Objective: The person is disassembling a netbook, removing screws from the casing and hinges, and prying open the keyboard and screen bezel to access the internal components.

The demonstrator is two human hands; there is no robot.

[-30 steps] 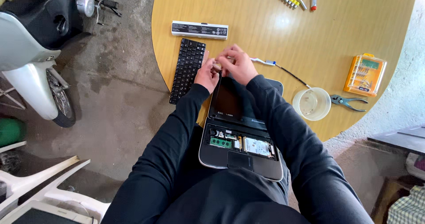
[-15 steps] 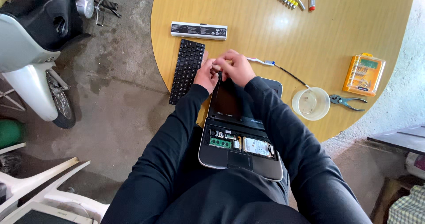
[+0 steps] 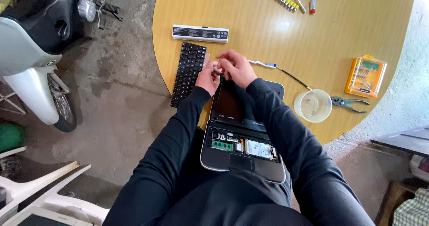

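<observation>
- Step in hand, as I judge it: stripping an opened laptop (image 3: 243,136), which lies at 6 o'clock, part on the lap, part on the table (image 3: 268,25) edge.
- Left hand (image 3: 209,76) and right hand (image 3: 237,67) meet above its screen, fingers bunched on something too small to identify; I cannot tell each grip's state.
- A loose keyboard (image 3: 187,73) lies at 9 o'clock of the hands.
- The next move probably calls for fine fingertip work.
- Both forearms reach forward, wrists bent inward.

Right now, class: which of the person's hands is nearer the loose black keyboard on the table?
Left. The left hand lies right beside the keyboard; the right hand sits farther right, above the laptop.
</observation>
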